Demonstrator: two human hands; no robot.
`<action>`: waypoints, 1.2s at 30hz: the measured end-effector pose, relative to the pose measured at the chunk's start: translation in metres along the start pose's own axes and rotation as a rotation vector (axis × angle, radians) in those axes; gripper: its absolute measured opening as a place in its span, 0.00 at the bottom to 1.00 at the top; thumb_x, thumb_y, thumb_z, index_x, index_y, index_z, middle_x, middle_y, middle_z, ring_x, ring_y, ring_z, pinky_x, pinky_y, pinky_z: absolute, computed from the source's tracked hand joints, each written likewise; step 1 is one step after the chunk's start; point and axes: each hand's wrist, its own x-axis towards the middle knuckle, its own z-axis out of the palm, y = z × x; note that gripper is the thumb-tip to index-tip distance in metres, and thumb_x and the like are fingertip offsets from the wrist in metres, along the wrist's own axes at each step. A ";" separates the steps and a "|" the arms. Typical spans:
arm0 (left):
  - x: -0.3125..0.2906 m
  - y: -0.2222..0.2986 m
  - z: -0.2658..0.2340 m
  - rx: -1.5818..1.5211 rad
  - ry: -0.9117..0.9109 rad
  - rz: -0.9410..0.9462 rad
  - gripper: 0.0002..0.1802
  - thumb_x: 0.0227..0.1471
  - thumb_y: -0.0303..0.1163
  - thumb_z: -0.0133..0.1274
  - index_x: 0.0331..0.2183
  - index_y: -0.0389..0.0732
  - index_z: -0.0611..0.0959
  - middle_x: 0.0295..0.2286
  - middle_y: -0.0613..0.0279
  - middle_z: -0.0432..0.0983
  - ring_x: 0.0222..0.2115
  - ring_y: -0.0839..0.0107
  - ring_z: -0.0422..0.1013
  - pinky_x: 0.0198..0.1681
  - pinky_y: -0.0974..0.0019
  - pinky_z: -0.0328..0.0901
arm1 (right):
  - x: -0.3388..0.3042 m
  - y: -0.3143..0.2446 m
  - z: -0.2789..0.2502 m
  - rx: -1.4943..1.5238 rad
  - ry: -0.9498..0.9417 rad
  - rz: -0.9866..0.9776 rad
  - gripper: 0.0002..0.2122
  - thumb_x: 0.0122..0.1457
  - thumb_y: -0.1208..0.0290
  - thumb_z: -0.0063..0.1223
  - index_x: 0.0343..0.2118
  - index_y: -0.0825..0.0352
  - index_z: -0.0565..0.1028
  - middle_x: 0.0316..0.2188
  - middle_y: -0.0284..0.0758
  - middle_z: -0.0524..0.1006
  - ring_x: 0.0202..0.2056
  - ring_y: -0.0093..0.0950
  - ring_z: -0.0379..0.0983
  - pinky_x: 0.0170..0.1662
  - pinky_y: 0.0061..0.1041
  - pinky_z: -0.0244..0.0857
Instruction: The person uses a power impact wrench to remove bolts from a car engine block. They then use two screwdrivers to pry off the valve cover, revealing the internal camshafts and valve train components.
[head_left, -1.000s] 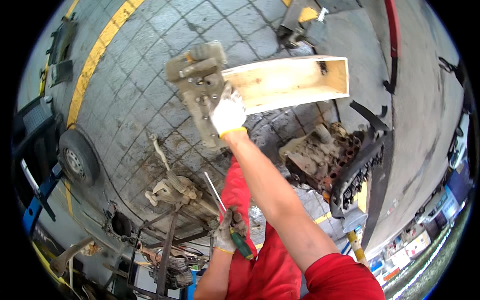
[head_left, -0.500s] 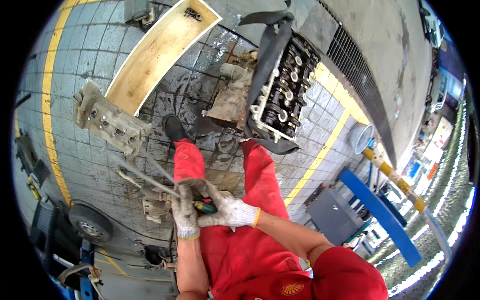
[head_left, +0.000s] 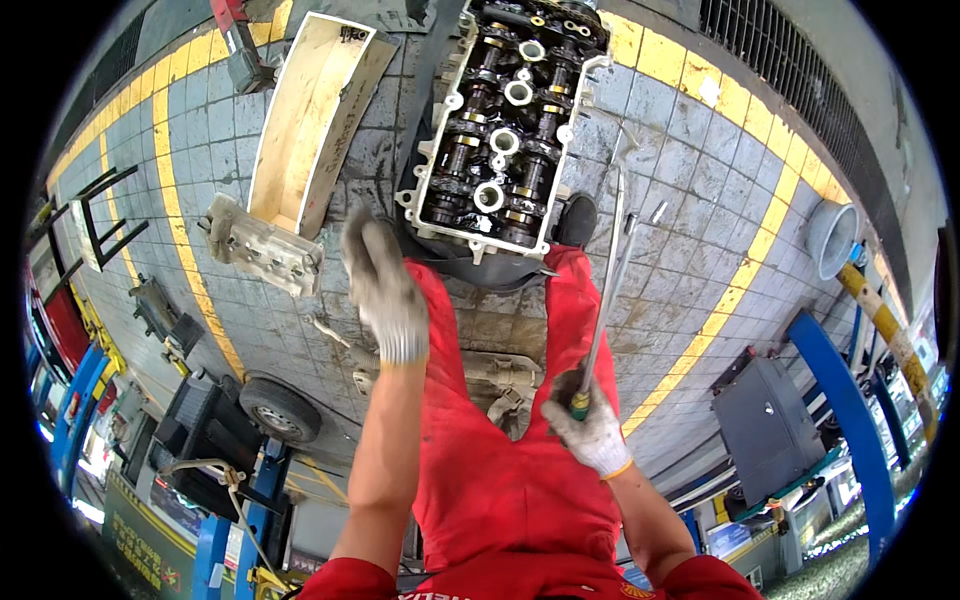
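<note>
My right hand [head_left: 590, 425], in a whitish work glove, is closed around the green handle [head_left: 580, 404] of a long-shafted screwdriver. Beside its shaft runs a second long metal rod [head_left: 616, 215], apparently in the same grip; its kind is unclear. Both point away from me, just right of the engine cylinder head [head_left: 505, 140], whose camshafts lie exposed. My left hand [head_left: 380, 280], also gloved, hangs with fingers stretched out and holds nothing. It is between the cylinder head and a grey valve cover [head_left: 265, 250], which leans by a long wooden tray [head_left: 300, 130].
A black strap [head_left: 480, 268] loops round the engine's near end. Between my legs lies a dirty metal part [head_left: 500, 375]. A wheel [head_left: 280, 408] stands at left, a grey cabinet [head_left: 770, 435] and blue post [head_left: 850, 420] at right. A small metal piece [head_left: 659, 212] rests on the tiles.
My hands have come apart: the right has carried the screwdriver and rod to the right, while the left has let go and moved forward. The view has turned toward the engine.
</note>
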 end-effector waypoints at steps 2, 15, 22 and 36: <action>0.023 -0.043 0.038 0.371 0.106 0.121 0.26 0.74 0.45 0.44 0.63 0.37 0.74 0.61 0.42 0.71 0.60 0.46 0.71 0.65 0.51 0.67 | 0.003 -0.008 -0.022 -0.165 0.087 0.041 0.21 0.59 0.67 0.73 0.51 0.64 0.73 0.34 0.35 0.81 0.34 0.31 0.80 0.40 0.35 0.75; 0.035 -0.070 0.084 0.530 0.203 0.034 0.21 0.70 0.29 0.40 0.58 0.31 0.76 0.55 0.37 0.77 0.57 0.40 0.73 0.63 0.50 0.68 | 0.028 -0.006 -0.104 -0.891 0.241 -0.197 0.21 0.57 0.65 0.69 0.50 0.64 0.72 0.39 0.48 0.78 0.37 0.53 0.80 0.36 0.47 0.75; 0.034 -0.067 0.088 0.409 0.181 -0.015 0.34 0.73 0.48 0.38 0.62 0.28 0.74 0.55 0.33 0.77 0.58 0.40 0.72 0.63 0.51 0.64 | 0.026 -0.007 -0.094 -0.948 0.247 -0.238 0.20 0.57 0.66 0.68 0.50 0.64 0.73 0.38 0.49 0.78 0.35 0.54 0.80 0.35 0.47 0.75; 0.031 -0.071 0.089 0.345 0.225 0.057 0.20 0.71 0.29 0.41 0.60 0.37 0.74 0.52 0.41 0.79 0.51 0.40 0.76 0.57 0.46 0.70 | 0.026 0.022 -0.087 -0.577 0.246 0.008 0.22 0.57 0.65 0.71 0.51 0.66 0.73 0.35 0.45 0.79 0.35 0.47 0.79 0.40 0.45 0.74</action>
